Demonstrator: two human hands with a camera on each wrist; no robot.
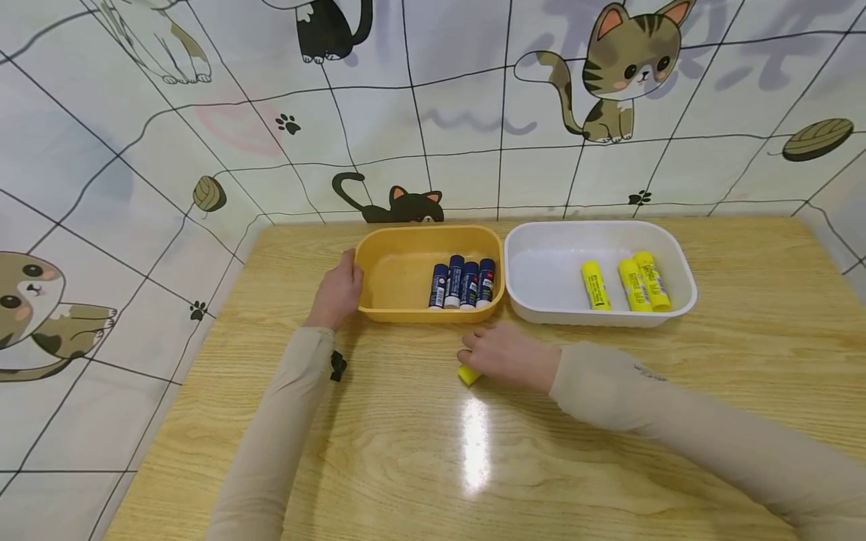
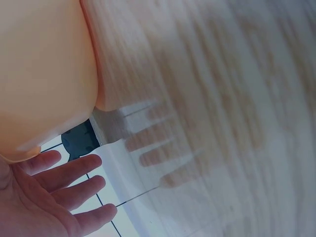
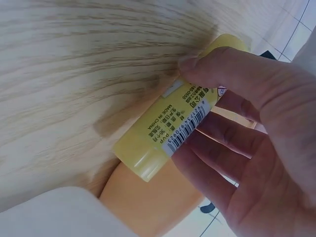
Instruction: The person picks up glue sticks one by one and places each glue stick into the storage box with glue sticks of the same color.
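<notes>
My right hand pinches a yellow glue stick between thumb and fingers, just in front of the two bins. In the right wrist view its printed label and barcode show. My left hand rests against the left side of the orange-yellow bin. Its fingers look extended in the left wrist view, beside the bin's wall. Several dark blue glue sticks lean in a row at that bin's right end. Three yellow glue sticks lie in the white bin, toward its right.
Both bins stand side by side near the back of the wooden table. A cat-patterned, grid-lined backdrop rises behind and to the left. A small black object shows beside the left wrist.
</notes>
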